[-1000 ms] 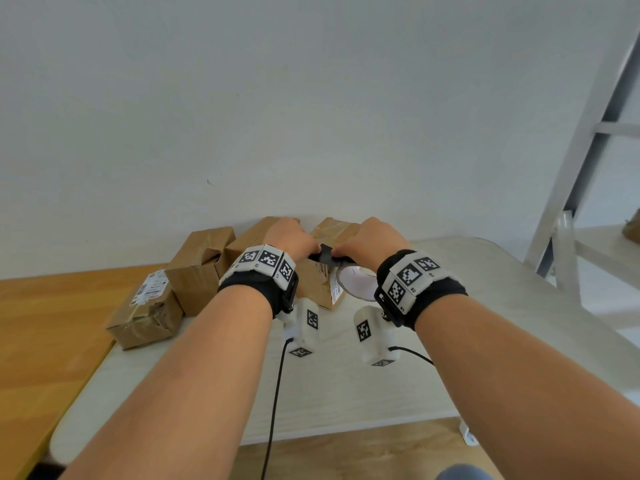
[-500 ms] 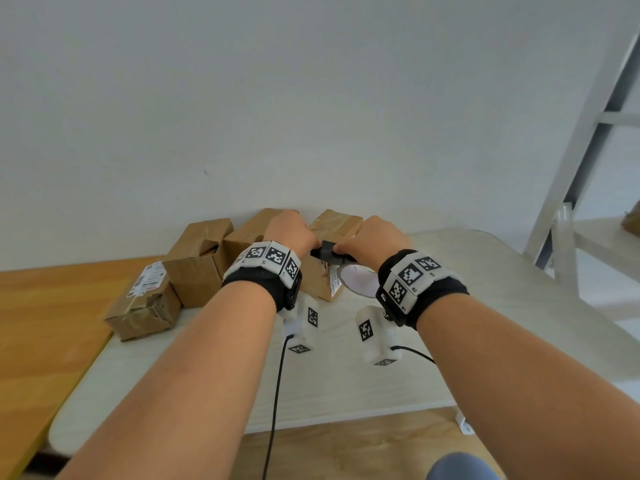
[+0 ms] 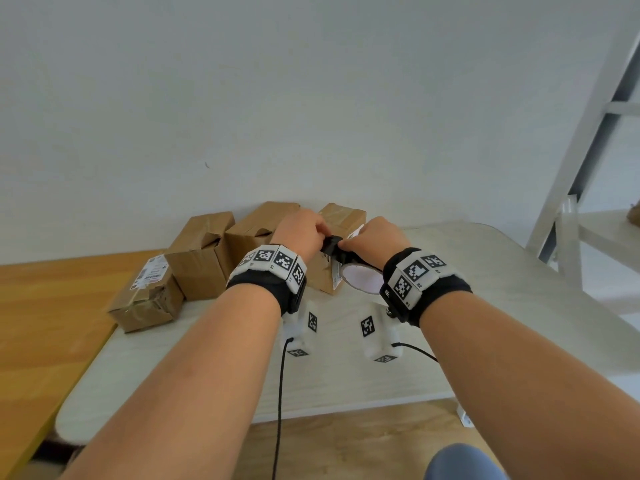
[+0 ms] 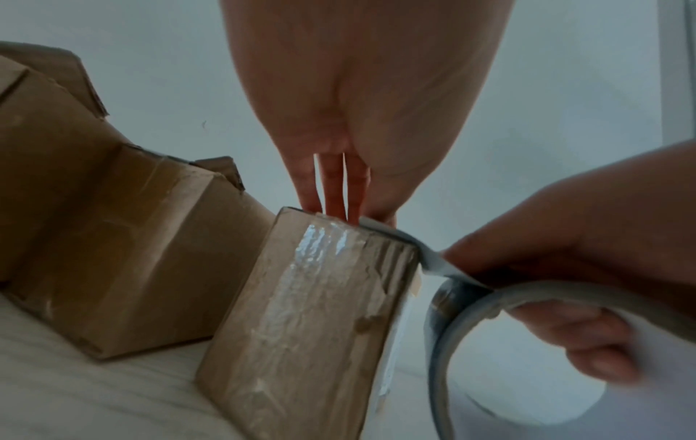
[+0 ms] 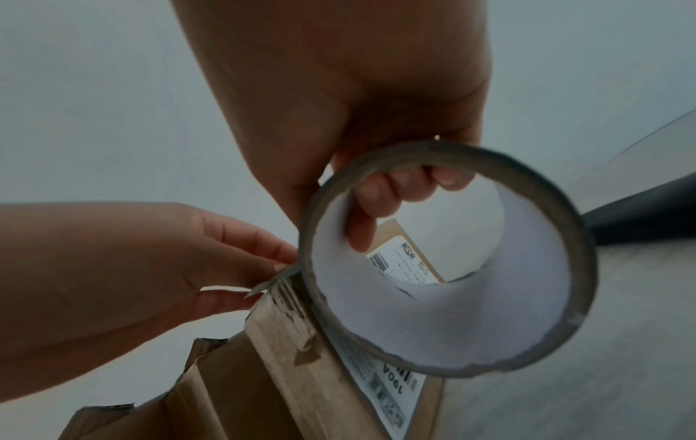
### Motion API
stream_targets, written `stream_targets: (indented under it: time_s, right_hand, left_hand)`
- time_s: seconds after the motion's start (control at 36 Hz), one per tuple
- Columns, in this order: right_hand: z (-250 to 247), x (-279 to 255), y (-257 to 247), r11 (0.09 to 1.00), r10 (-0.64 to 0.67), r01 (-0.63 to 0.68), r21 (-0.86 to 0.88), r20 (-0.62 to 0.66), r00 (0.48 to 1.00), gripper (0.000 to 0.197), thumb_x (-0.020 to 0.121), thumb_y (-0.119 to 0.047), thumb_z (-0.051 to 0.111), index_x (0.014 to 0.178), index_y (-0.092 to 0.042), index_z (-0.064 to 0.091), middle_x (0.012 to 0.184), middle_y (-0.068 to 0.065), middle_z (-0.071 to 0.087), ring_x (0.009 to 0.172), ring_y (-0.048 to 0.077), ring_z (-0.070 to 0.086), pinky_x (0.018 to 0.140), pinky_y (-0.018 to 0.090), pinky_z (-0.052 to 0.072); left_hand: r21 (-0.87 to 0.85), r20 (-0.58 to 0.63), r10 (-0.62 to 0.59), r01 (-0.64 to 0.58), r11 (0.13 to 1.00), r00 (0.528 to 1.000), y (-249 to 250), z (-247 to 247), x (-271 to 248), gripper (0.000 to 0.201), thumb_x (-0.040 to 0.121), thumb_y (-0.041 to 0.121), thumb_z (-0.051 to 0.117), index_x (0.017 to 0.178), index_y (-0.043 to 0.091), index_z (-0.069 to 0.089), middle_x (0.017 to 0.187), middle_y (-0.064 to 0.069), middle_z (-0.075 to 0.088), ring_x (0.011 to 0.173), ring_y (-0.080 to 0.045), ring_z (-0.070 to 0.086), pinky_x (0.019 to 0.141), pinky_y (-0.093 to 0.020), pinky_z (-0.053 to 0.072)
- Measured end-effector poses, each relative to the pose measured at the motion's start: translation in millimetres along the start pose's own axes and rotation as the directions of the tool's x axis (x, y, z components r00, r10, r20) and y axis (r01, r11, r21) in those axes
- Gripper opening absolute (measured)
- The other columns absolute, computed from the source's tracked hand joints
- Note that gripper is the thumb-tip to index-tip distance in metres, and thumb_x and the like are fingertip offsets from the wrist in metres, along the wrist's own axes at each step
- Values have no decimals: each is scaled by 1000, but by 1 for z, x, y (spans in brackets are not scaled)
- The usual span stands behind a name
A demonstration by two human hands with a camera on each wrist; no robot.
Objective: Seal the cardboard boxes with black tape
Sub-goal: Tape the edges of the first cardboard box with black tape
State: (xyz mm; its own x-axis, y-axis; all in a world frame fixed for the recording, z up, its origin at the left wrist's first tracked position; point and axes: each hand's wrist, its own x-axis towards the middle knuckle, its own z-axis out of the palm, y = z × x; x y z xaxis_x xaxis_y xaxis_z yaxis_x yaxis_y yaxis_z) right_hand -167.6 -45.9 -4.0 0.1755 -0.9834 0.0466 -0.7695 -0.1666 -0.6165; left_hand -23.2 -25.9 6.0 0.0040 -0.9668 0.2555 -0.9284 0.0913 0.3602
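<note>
My left hand point(image 3: 301, 233) pinches limp tape end point(image 3: 330, 244) atop a likely light box point(image 3: 341, 216); at three o'clock, right hand point(image 3: 375, 237) grips the stiff roll point(image 3: 360, 280).

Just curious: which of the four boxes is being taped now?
The rightmost box: the left hand pinches the tape end at its top edge, the right hand holds the tape roll beside it. The other three are untouched.

Four boxes point(image 3: 201, 258) in row on table point(image 3: 485, 289), along wall point(image 3: 311, 98). Tape roll point(image 3: 360, 280) just right of rightmost box point(image 3: 341, 216). Left hand point(image 3: 301, 230) at that box's top edge, on tape end point(image 3: 330, 242). Right hand point(image 3: 375, 235) through roll. Shelf frame point(image 3: 588, 150) far right.
</note>
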Motion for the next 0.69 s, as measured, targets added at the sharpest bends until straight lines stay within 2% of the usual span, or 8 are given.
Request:
stream_targets:
  time_s: [0.06, 0.11, 0.22, 0.36, 0.42, 0.47, 0.56, 0.69]
  right_hand:
    - [0, 3, 1, 1000, 18, -18, -2, -23, 1000, 32, 83, -32, 66, 61, -15, 48, 61, 0, 49, 63, 20, 51, 46, 25, 31]
    - [-4, 7, 4, 999, 45, -45, -8, -56, 997, 32, 80, -34, 67, 64, -12, 50, 61, 1, 50, 57, 20, 50, 44, 24, 29]
    - [-15, 13, 13, 996, 83, -85, -19, -74, 994, 37, 78, -38, 70, 64, -11, 50, 59, 2, 50, 52, 17, 46, 44, 24, 30]
    - [-17, 22, 22, 994, 107, -107, 6, -50, 993, 37, 76, -39, 72, 61, -12, 52, 59, 2, 52, 54, 18, 48, 47, 25, 35]
    - [-14, 25, 23, 994, 106, -105, 20, -38, 994, 36, 76, -37, 72, 61, -12, 52, 60, 2, 53, 56, 19, 50, 48, 25, 36]
    - [-10, 27, 21, 994, 100, -99, 37, -24, 995, 36, 76, -35, 72, 60, -11, 51, 59, 2, 52, 55, 19, 49, 48, 25, 35]
    - [-4, 31, 17, 993, 104, -103, 52, -10, 995, 38, 75, -33, 74, 59, -12, 47, 57, 2, 50, 52, 18, 46, 46, 26, 34]
    - [-4, 36, 16, 994, 96, -97, 44, 28, 995, 41, 76, -34, 75, 59, -11, 46, 58, 2, 49, 52, 17, 45, 47, 27, 32]
  left_hand:
    - [17, -25, 27, -27, 1000, 999, -1, 3, -3, 27, 94, 14, 49, 106, 20, 73, 108, -1, 70, 98, -18, 63, 84, -27, 46]
    - [62, -34, 63, -61, 996, 997, 0, 7, -5, 27, 94, 18, 48, 103, 19, 73, 97, -2, 69, 89, -19, 61, 75, -28, 44]
    - [156, -58, 78, -68, 985, 995, 6, 13, -4, 29, 95, 25, 46, 88, 14, 73, 74, -1, 56, 70, -18, 50, 60, -27, 32]
    - [153, -67, 74, -63, 986, 995, 7, 21, 1, 29, 93, 28, 45, 84, 22, 72, 81, -1, 63, 78, -19, 58, 65, -32, 45]
    - [160, -77, 58, -45, 986, 995, 6, 23, 0, 28, 93, 30, 44, 84, 25, 70, 81, -1, 61, 77, -18, 53, 63, -30, 39]
    - [164, -81, 49, -35, 986, 996, 4, 23, -1, 28, 93, 31, 44, 76, 27, 65, 81, -1, 58, 75, -18, 50, 63, -29, 35]
    - [155, -84, 40, -26, 987, 996, 2, 24, -2, 30, 94, 31, 44, 65, 29, 54, 76, -1, 55, 70, -17, 49, 60, -30, 37]
    - [174, -113, 71, -51, 983, 991, 3, 24, -6, 31, 96, 29, 42, 78, 23, 66, 72, 1, 54, 78, -18, 46, 62, -29, 31]
